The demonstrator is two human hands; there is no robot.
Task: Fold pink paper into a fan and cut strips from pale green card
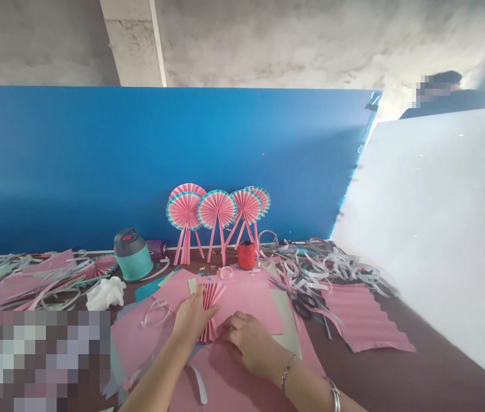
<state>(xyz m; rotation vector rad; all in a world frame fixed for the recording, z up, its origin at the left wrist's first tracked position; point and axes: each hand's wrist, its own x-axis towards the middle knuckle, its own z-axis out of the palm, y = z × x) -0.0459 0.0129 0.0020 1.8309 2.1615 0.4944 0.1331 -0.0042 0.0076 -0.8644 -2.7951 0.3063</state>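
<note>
Here, the left hand (191,318) is pinching a folded pink paper fan (213,296), fingers squeezed on its folds. The right hand (248,343) is touching the fan's bottom end, fingers curled; I cannot tell if they are gripping. The fan is lying on pink sheets (253,297) near the front edge of the surface (397,375).
</note>
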